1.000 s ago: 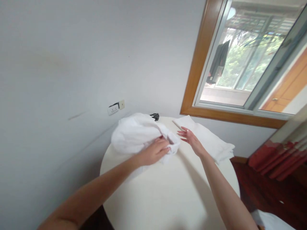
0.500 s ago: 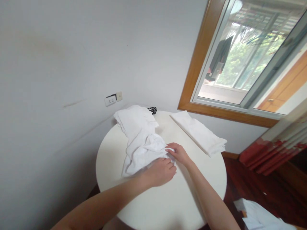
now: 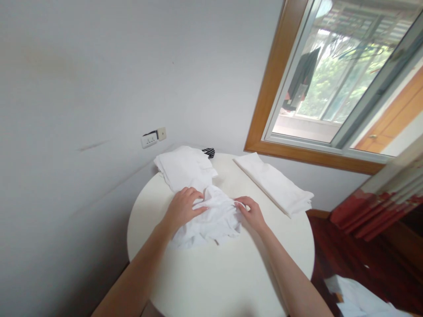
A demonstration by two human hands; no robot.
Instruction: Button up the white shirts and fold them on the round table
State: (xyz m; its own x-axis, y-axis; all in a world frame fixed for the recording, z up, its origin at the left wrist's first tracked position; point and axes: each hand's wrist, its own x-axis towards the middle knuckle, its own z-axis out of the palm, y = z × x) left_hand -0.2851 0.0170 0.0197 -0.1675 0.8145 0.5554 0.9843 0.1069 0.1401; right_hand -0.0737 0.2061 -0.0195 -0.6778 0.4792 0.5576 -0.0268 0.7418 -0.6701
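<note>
A crumpled white cloth [image 3: 216, 218] lies on a round white table [image 3: 205, 277], its folds bunched between my two hands. Over its left side is my left hand [image 3: 185, 206], thumb and fingers spread apart and touching the fabric. At the cloth's right edge, my right hand [image 3: 250, 212] pinches the fabric between thumb and fingers. Whether the cloth is a garment I cannot tell. Just behind it, and partly covered by it, sits a pile of folded white cloth [image 3: 185, 167].
A flat folded white cloth [image 3: 274, 182] rests along the table's right side. A small black-and-white striped item [image 3: 209, 152] shows behind the pile. Wall and socket [image 3: 149, 140] border the table at the back left. More white fabric [image 3: 358, 295] is low at the right.
My left hand has moved from the cloth's near right edge to its upper left side and opened. The near part of the cloth now lies spread toward me. My right hand has barely shifted.
</note>
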